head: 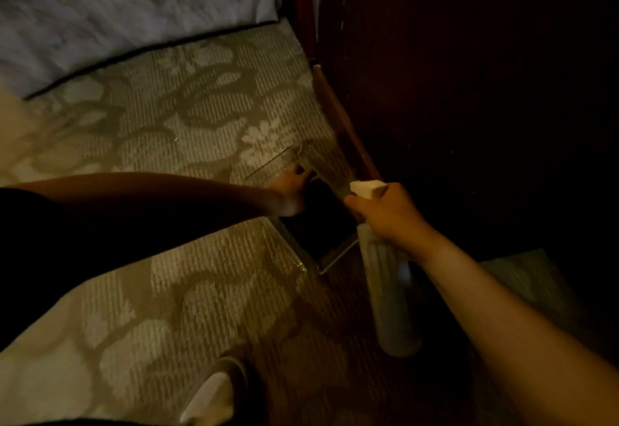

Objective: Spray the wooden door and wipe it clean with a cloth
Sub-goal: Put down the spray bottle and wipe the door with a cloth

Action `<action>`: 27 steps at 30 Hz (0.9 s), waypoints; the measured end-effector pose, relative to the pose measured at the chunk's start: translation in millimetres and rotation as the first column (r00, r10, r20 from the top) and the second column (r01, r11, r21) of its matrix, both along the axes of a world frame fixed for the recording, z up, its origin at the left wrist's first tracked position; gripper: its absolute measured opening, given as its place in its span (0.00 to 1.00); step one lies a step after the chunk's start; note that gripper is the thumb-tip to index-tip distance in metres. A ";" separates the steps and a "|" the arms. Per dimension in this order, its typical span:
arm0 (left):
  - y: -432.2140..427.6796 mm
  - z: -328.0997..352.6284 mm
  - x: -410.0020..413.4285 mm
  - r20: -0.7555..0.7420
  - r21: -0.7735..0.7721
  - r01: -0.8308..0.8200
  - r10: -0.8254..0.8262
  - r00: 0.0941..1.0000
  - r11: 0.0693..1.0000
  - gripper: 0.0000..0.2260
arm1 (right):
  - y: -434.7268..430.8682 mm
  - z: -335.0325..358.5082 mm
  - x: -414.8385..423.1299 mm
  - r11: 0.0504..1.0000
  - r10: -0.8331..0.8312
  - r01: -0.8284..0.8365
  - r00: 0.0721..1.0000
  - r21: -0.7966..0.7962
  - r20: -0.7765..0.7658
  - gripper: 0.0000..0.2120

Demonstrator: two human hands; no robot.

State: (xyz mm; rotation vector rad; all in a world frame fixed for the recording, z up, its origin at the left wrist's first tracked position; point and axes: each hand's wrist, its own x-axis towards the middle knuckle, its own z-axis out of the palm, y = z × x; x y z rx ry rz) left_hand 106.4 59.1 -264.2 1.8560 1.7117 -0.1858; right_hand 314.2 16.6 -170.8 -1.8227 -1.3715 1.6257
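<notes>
Setup step, nothing sprayed yet. Right hand (392,214) wraps the spray bottle (388,285) neck, low beside the wooden door (469,74). Left hand (291,191) reaches into a clear box (338,253) at the carpet (201,124) edge; its grip is hidden, cannot tell. Next: find the cloth, raise nozzle to the door

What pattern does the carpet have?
The carpet has pale flowers on a darker ribbed ground; the head view shows it.

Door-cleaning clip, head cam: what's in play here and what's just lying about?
Job: spray bottle, gripped by the right hand; wooden door; clear box the left hand reaches into, inside too dark to tell.
Just there: bed, patterned carpet, light shoe.
</notes>
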 end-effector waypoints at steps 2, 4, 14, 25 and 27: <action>-4.1 -6.2 -7.8 0.004 0.018 0.034 -0.034 0.999 0.999 0.34 | -1.1 7.5 1.1 1.000 -0.008 0.008 1.000 0.017 0.001 0.07; -6.5 -16.6 -14.3 -0.037 0.059 0.145 -0.143 0.989 0.988 0.36 | -1.4 7.3 4.2 1.000 0.003 -0.003 1.000 0.001 -0.004 0.11; -28.7 -52.4 -25.9 -0.218 0.061 0.393 -0.372 0.902 0.917 0.50 | -22.9 -4.6 8.9 0.993 0.105 -0.102 0.994 -0.057 0.044 0.13; -25.2 -55.5 -23.6 -0.204 0.035 0.389 -0.375 0.904 0.920 0.57 | -27.0 -5.5 17.1 0.997 0.068 -0.065 0.993 -0.034 0.092 0.12; -24.3 -56.2 -23.7 -0.206 0.036 0.385 -0.370 0.906 0.922 0.57 | -26.6 -4.4 12.2 0.997 0.074 -0.073 0.993 -0.012 0.088 0.09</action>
